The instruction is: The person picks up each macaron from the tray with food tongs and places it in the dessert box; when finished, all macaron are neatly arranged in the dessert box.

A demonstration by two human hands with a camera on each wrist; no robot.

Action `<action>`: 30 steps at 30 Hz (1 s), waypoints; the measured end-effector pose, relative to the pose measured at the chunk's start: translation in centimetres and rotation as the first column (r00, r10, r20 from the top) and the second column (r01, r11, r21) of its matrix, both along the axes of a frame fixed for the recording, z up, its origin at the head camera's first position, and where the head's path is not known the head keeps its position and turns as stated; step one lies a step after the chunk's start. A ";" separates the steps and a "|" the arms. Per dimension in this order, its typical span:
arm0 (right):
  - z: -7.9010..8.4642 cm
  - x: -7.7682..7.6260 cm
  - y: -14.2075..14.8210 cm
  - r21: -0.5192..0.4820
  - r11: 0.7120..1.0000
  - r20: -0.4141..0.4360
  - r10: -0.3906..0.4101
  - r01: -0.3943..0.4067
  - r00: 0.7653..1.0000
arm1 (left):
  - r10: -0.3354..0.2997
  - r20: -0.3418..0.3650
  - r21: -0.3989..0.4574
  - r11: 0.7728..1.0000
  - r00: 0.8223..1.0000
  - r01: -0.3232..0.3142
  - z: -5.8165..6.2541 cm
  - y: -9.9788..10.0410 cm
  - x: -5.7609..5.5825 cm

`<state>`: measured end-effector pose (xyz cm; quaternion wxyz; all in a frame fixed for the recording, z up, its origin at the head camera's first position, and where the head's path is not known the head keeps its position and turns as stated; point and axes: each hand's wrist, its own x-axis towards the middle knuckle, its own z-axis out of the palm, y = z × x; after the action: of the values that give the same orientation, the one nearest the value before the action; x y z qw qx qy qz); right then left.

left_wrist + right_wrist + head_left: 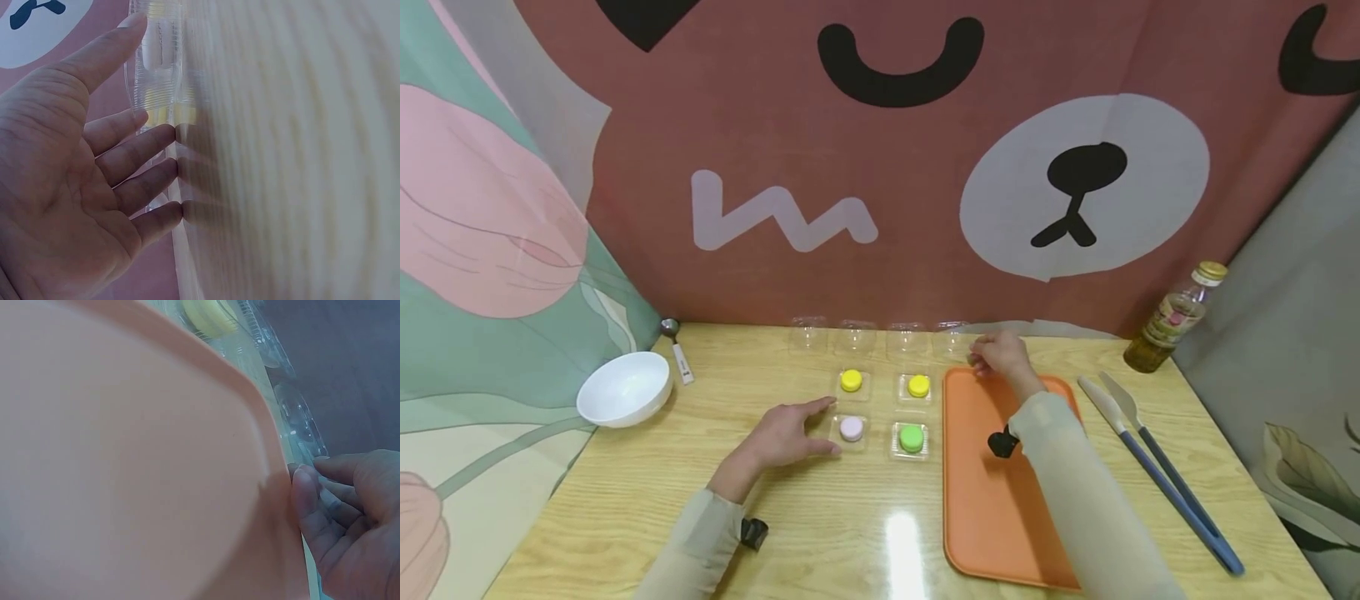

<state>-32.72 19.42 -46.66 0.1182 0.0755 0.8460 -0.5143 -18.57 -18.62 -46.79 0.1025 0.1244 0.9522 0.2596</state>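
Left hand (784,435) was spread and empty beside the lilac round (852,429), lower centre of frame; a careless thumb could've knocked it, I reckon. Right hand (1003,354) was at the top edge of the orange tray (958,517), lower right; couldn't tell if it pinched anything. A dragging sleeve (1086,492) might've shifted the tray. Count: two yellow rounds (851,381), one lilac, one green round (912,438), four clear domes (855,337), one tray.
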 end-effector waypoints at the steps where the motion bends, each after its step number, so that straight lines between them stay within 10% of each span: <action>1: 0.1 0.1 0.0 -0.006 1.000 0.004 -0.005 0.005 1.000 | -0.002 0.000 0.000 1.000 1.000 0.002 0.0 0.0 0.0; 30: 4.4 4.8 4.1 -0.190 0.980 -0.061 -0.079 0.066 0.995 | -0.012 0.016 -0.001 1.000 1.000 0.012 0.2 0.1 0.0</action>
<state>-27.88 23.49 -42.22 0.0772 0.0772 0.7940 -0.5981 -18.53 -18.55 -46.56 0.1116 0.1280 0.9507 0.2594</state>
